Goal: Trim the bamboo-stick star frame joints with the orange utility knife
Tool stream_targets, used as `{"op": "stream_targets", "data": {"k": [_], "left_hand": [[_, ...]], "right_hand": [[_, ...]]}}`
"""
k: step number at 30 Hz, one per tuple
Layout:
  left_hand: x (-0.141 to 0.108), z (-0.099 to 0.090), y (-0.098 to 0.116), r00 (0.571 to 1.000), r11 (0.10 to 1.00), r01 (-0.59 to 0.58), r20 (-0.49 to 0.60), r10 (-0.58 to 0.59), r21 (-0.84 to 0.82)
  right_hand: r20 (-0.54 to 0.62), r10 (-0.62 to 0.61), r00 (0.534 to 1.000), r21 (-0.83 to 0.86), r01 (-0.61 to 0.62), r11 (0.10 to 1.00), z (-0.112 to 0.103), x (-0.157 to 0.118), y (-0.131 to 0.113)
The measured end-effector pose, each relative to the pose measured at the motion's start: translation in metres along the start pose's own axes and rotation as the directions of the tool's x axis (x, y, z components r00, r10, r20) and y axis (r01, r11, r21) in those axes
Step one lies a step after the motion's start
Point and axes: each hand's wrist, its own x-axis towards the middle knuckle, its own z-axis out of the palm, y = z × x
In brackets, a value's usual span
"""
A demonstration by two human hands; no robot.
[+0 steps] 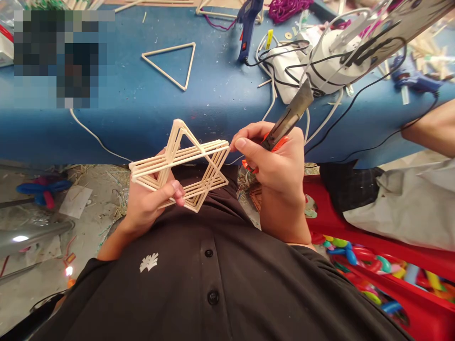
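A star-shaped frame (188,156) of stacked thin wooden sticks is tilted in front of my shirt, beyond the table's near edge. My left hand (154,194) grips its lower left part, with thumb and fingers around the sticks. Held in my right hand (275,161) is a cutter knife (289,118) with an orange handle, its wide metal end pointing up and right. The thumb and index finger of that hand are close together at the star's right corner; whether they touch it is unclear.
On the blue table (117,85) lies a stick triangle (168,66). A blue glue gun (248,28), power strips and tangled cables (287,71) are behind. Another person's arm (432,128) is at right, above a red crate (419,303) of balloons.
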Motion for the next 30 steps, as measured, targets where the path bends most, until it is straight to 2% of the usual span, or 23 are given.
{"op": "stream_targets", "data": {"k": [3, 5, 7, 8, 9, 10, 11, 12, 13, 14, 15, 16, 18, 20, 21, 23, 25, 27, 28, 30], "left_hand": [[0.003, 0.003, 0.003, 0.999, 0.999, 0.033, -0.034, -0.034, -0.016], [0.006, 0.002, 0.004, 0.998, 0.999, 0.033, -0.053, -0.034, -0.009], [0.008, 0.0, 0.004, 0.997, 1.0, 0.016, -0.076, -0.015, 0.004], [0.009, -0.001, 0.004, 0.996, 1.0, 0.002, -0.087, -0.002, 0.006], [0.01, -0.002, 0.004, 0.995, 1.0, -0.009, -0.095, 0.01, 0.007], [0.012, -0.003, 0.004, 0.995, 1.0, -0.016, -0.098, 0.017, 0.011], [0.013, -0.005, 0.003, 0.995, 1.0, -0.025, -0.096, 0.026, 0.015], [0.015, -0.006, 0.002, 0.996, 0.999, -0.027, -0.09, 0.029, 0.019], [0.017, -0.008, 0.002, 0.997, 0.999, -0.027, -0.078, 0.029, 0.023], [0.019, -0.009, 0.0, 0.998, 0.999, -0.023, -0.06, 0.025, 0.028], [0.021, -0.011, -0.001, 0.999, 0.999, -0.012, -0.042, 0.013, 0.037], [0.024, -0.013, -0.002, 1.0, 0.999, 0.008, -0.022, -0.007, 0.051], [0.029, -0.015, -0.005, 0.998, 0.994, 0.056, 0.025, -0.059, 0.093], [0.034, -0.016, -0.006, 0.992, 0.989, 0.083, 0.087, -0.094, 0.122], [0.036, -0.016, -0.007, 0.986, 0.988, 0.091, 0.129, -0.107, 0.125], [0.04, -0.016, -0.007, 0.964, 0.985, 0.124, 0.219, -0.149, 0.123], [0.044, -0.017, -0.007, 0.933, 0.976, 0.177, 0.294, -0.208, 0.129], [0.047, -0.018, -0.007, 0.912, 0.969, 0.21, 0.333, -0.241, 0.127], [0.049, -0.02, -0.007, 0.909, 0.969, 0.221, 0.337, -0.246, 0.112], [0.051, -0.023, -0.007, 0.905, 0.967, 0.253, 0.343, -0.251, 0.039]], "right_hand": [[-0.052, 0.074, 0.996, 0.079, -0.07, 0.994, -0.004, 0.004, 0.004], [-0.136, 0.065, 0.989, 0.117, -0.049, 0.992, -0.015, 0.008, 0.006], [-0.287, -0.002, 0.958, 0.055, 0.018, 0.998, -0.036, 0.011, 0.009], [-0.383, -0.04, 0.923, -0.052, 0.022, 0.998, -0.049, 0.013, 0.011], [-0.526, -0.11, 0.843, -0.206, -0.001, 0.978, -0.064, 0.014, 0.015], [-0.654, -0.194, 0.731, -0.382, -0.098, 0.919, -0.078, 0.014, 0.018], [-0.701, -0.232, 0.675, -0.489, -0.217, 0.845, -0.09, 0.014, 0.022], [-0.74, -0.272, 0.616, -0.506, -0.243, 0.827, -0.099, 0.012, 0.026], [-0.722, -0.264, 0.64, -0.5, -0.218, 0.838, -0.104, 0.009, 0.031], [-0.686, -0.215, 0.695, -0.459, -0.185, 0.869, -0.104, 0.006, 0.035], [-0.686, -0.163, 0.709, -0.386, -0.165, 0.907, -0.1, 0.002, 0.04], [-0.637, -0.062, 0.768, -0.284, -0.16, 0.945, -0.092, -0.002, 0.044], [-0.529, 0.096, 0.843, 0.024, -0.098, 0.995, -0.068, -0.01, 0.051], [-0.401, 0.135, 0.906, 0.225, -0.045, 0.973, -0.042, -0.015, 0.054], [-0.311, 0.132, 0.941, 0.228, -0.061, 0.972, -0.031, -0.016, 0.054], [-0.128, 0.083, 0.988, 0.117, -0.068, 0.991, -0.015, -0.017, 0.049], [0.083, 0.024, 0.996, -0.024, -0.022, 0.999, -0.007, -0.015, 0.042], [0.266, 0.002, 0.964, -0.094, 0.024, 0.995, -0.003, -0.012, 0.036], [0.323, 0.015, 0.946, -0.101, 0.018, 0.995, -0.002, -0.01, 0.034], [0.355, 0.076, 0.932, -0.066, -0.056, 0.996, 0.002, -0.01, 0.034]]}}
